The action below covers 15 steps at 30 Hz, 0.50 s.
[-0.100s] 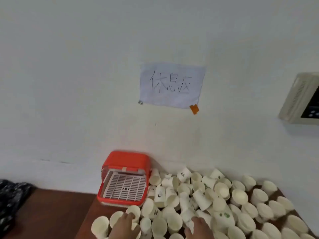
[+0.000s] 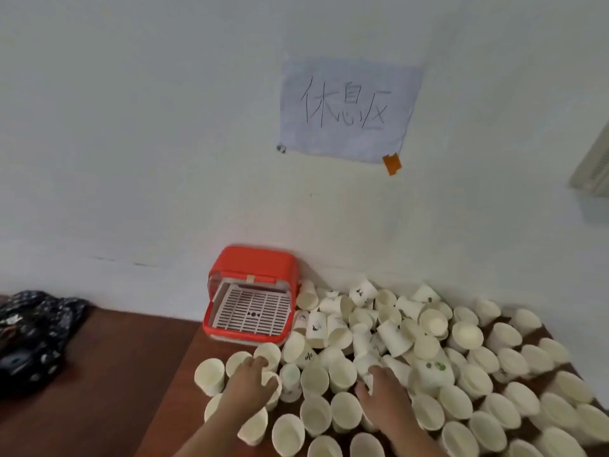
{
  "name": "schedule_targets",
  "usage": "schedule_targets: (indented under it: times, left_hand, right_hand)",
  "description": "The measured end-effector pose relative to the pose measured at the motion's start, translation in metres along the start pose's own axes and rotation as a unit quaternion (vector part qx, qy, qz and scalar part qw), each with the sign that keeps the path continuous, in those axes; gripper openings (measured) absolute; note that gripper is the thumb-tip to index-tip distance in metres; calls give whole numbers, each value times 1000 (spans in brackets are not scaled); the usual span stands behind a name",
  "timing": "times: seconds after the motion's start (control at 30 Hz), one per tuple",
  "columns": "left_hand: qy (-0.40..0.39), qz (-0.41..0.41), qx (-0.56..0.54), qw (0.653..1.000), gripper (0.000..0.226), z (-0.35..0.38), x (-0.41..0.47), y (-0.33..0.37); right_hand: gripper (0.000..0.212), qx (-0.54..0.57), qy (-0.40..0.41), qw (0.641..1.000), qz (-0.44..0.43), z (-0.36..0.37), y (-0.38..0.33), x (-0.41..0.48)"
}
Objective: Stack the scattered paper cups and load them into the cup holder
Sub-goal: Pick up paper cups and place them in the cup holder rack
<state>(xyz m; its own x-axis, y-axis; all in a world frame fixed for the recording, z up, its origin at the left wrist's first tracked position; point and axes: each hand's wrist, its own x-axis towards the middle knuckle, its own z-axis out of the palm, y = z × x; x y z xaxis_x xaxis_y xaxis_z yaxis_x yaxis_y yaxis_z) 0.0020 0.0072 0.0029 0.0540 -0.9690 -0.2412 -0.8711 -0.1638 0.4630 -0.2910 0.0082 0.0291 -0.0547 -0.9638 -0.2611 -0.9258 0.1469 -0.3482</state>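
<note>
Head view: on the bench [image 2: 184, 411], the left hand [image 2: 247, 389] lies over scattered paper cups [image 2: 467, 336], its grip unclear; the right hand [image 2: 386, 395] pinches one cup [image 2: 368, 379].

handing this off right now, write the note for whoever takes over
The left hand is down among the cups at the pile's near left, fingers on cup rims; grip unclear.
The right hand is on cups near the middle; grip unclear.
The cup holder, red, sits against the wall, open, with its slatted tray bare.
The paper cups lie loose on the table, upright and tipped, right of and in front of the holder.
Done: nothing loaded, no stack in view.
Left: stack the cups, load them all.
</note>
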Motion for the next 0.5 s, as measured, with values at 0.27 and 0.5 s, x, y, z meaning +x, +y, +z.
schedule_targets:
  times: [0.27,0.5]
  left_hand:
    - [-27,12,-40,999,58,28,-18,-31]
    - [-40,52,64,996,85,65,-43,-64]
  right_hand:
    - [58,16,-67,995,-72,51,-25,-10]
    - [74,-99,-81,979,-157,111,-43,-36]
